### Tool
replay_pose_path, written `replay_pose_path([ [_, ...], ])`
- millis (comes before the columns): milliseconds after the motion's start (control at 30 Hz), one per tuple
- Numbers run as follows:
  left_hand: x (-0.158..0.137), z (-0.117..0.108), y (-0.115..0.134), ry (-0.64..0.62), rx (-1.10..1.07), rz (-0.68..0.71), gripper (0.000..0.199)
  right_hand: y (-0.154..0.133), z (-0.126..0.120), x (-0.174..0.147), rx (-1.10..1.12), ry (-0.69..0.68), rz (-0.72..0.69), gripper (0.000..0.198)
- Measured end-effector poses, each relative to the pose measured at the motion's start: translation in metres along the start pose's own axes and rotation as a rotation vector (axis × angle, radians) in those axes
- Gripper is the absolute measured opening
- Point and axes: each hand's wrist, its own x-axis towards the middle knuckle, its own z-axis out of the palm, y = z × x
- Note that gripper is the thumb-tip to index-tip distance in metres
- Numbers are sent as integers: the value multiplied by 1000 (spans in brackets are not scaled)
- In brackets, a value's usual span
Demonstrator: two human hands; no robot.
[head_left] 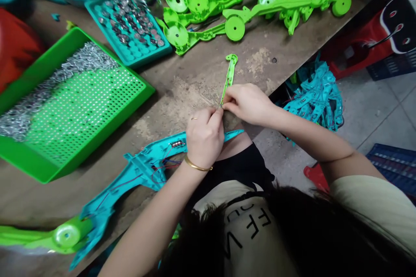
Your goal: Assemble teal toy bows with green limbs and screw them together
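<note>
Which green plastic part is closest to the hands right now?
The narrow green strip at the fingertips of the left hand and right hand. The larger green parts with round discs lie farther off.

Left hand (pixel 205 136) and right hand (pixel 249 103) nearly meet, fingers (pixel 217 117) curled and apparently pinching, forearms (pixel 157 214) angled inward.

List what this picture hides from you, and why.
Head view:
Thin green piece: near end covered by the left hand and right hand.
Turquoise part: one stretch hidden by the left hand.
Red object: cut off by the left edge.
Silvery metal pieces: too small to count.
</note>
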Motion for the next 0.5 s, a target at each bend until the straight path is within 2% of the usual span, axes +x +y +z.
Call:
replay_pose_path([
  [33, 0, -1, 0, -2, 1, 8, 31, 3, -2, 3, 44, -13, 8, 9],
  [167, -1, -2, -1, -3, 6, 44, 29, 10, -10, 16, 189, -90, 26, 33],
  [267, -2, -3, -2, 4, 3, 63, 28, 12, -12, 25, 241, -143, 36, 25],
  [367, -2, -2, -3, 15, 6, 71, 28, 14, -11, 29, 265, -129, 37, 20],
  [500, -1, 0, -5, 22, 13, 87, 25, 23, -7, 21, 292, -90, -51, 29],
])
